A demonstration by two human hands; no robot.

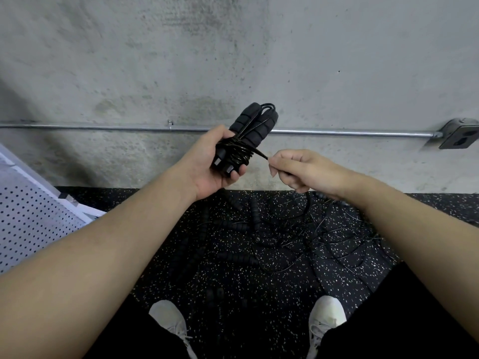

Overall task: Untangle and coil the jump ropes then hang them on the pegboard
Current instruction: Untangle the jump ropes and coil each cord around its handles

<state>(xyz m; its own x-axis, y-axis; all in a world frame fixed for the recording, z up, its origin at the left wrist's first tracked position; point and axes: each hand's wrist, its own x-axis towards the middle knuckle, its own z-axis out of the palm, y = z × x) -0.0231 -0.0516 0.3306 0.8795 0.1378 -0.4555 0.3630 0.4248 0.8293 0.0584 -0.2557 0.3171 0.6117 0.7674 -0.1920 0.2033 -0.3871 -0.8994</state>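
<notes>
Shoes (168, 317), white, mine, on speckled black floor (259, 301). Ahead on floor: loose jump ropes (272, 229), black, tangled, near wall base. My left hand (207, 161): fingers curled round coiled jump rope (243, 141), two foam handles side by side, long axis tilted up and right, cord loop at top, handle ends low by my palm. My right hand (298, 169): pinching cord tail, drawn taut rightward from wraps. Pegboard (33, 216): white, leaning, far left. Wall (233, 60): concrete, metal pipe (103, 127) running horizontally.

gym; speckled rubber floor (197, 278), concrete wall (233, 60)
</notes>
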